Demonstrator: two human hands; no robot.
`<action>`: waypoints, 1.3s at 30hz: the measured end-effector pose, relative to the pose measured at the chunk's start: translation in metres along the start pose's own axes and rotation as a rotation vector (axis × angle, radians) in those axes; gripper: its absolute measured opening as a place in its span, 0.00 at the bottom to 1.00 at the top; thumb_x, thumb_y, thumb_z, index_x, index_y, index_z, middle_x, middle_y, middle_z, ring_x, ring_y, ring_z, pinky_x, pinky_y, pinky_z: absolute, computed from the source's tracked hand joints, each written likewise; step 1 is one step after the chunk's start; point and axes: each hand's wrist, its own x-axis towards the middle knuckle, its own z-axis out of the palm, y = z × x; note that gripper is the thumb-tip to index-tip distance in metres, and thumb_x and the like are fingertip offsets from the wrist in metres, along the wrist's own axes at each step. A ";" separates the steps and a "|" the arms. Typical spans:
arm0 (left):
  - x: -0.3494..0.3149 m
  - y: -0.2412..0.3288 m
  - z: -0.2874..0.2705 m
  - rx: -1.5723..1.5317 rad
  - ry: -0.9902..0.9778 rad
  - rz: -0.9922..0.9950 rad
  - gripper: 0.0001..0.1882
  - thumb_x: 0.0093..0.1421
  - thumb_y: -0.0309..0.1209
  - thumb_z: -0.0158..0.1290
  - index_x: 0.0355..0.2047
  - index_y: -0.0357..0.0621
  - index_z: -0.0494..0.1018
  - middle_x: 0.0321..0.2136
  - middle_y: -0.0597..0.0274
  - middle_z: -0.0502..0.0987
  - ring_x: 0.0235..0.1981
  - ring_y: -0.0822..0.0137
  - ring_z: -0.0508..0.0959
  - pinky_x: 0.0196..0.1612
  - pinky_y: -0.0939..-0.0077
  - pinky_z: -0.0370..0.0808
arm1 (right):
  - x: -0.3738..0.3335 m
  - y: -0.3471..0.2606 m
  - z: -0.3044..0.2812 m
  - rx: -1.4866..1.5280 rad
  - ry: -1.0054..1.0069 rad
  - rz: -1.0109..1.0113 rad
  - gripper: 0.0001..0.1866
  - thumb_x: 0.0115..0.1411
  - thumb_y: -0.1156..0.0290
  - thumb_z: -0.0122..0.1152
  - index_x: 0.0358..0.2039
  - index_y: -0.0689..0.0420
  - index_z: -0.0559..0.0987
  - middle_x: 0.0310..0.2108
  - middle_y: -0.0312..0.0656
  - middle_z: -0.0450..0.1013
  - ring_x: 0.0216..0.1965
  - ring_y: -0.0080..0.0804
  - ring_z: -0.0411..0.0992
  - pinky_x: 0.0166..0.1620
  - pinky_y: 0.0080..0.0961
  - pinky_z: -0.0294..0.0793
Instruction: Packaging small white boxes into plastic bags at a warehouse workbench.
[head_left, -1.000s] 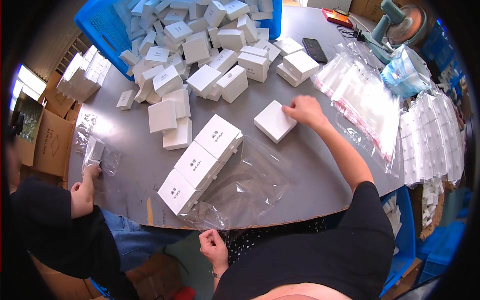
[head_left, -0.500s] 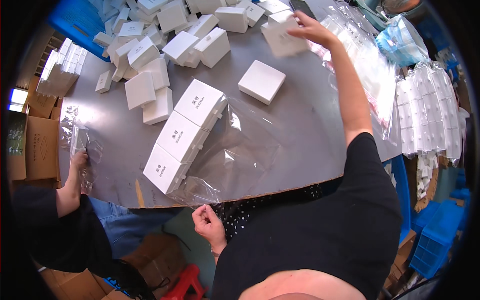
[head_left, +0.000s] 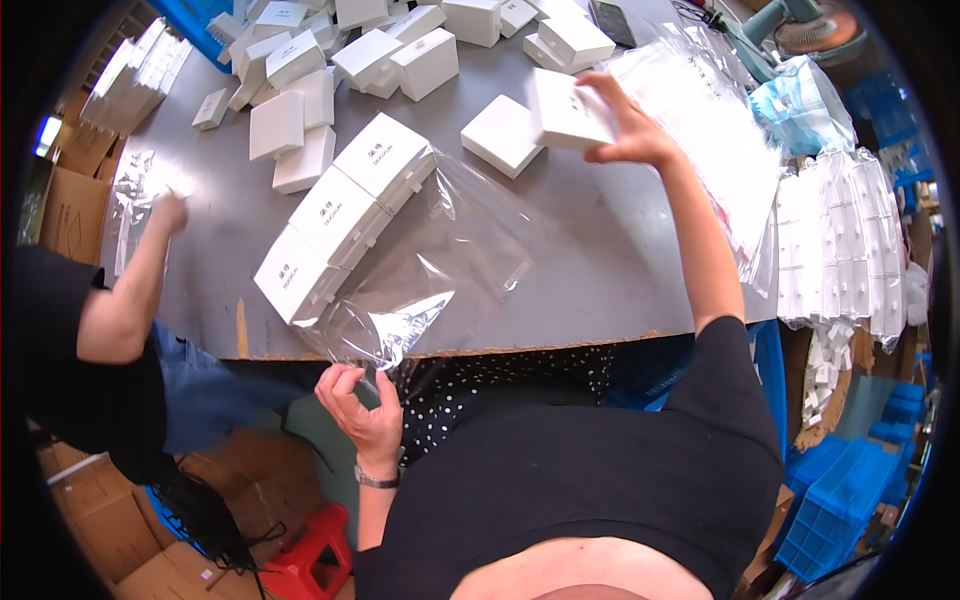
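My right hand point(head_left: 635, 125) grips a white box point(head_left: 562, 108) by its right end. This box is held up over the table and overlaps the edge of a second white box point(head_left: 498, 138) lying there. Three printed white boxes stand in a slanting row, the middle one point(head_left: 340, 212) between its two neighbours, and a clear plastic bag point(head_left: 440, 270) spreads from them to the right. At the table's front edge, my left hand point(head_left: 365, 415) has curled fingers at the gathered near end of the bag. How firmly it pinches the film is hard to see.
White boxes point(head_left: 425, 62) lie heaped at the back. Right of my right arm are flat clear bags point(head_left: 700, 130) and stacked wrapped white boxes point(head_left: 840, 240). A phone point(head_left: 612, 22) and a fan point(head_left: 815, 32) sit behind. At left, another person's hand point(head_left: 170, 213) is over the table.
My right hand has brought the white box nearer, beside the lone box. My left hand appears farther left, its thumb more apart. The other person's hand has lifted from the wrapped item. The view has shifted.
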 end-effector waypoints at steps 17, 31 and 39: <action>0.031 0.011 0.003 0.201 -0.193 0.451 0.29 0.46 0.12 0.51 0.51 0.43 0.75 0.55 0.59 0.71 0.52 0.53 0.66 0.55 0.64 0.66 | 0.028 -0.031 0.036 0.079 0.002 -0.134 0.45 0.33 0.53 0.71 0.56 0.44 0.66 0.52 0.49 0.66 0.53 0.50 0.67 0.58 0.42 0.67; 0.033 0.014 0.000 0.117 -0.191 0.466 0.32 0.47 0.10 0.48 0.55 0.40 0.73 0.55 0.60 0.73 0.49 0.54 0.68 0.54 0.65 0.67 | -0.073 -0.029 0.041 0.095 0.213 0.104 0.48 0.33 0.56 0.76 0.58 0.49 0.67 0.54 0.47 0.65 0.57 0.47 0.66 0.58 0.40 0.68; 0.042 0.028 -0.005 -0.041 -0.133 0.423 0.35 0.50 0.09 0.44 0.61 0.38 0.68 0.59 0.55 0.70 0.52 0.55 0.69 0.58 0.66 0.64 | -0.077 -0.167 0.117 0.470 -0.278 -0.292 0.48 0.36 0.52 0.73 0.59 0.57 0.69 0.55 0.54 0.66 0.56 0.49 0.67 0.58 0.40 0.69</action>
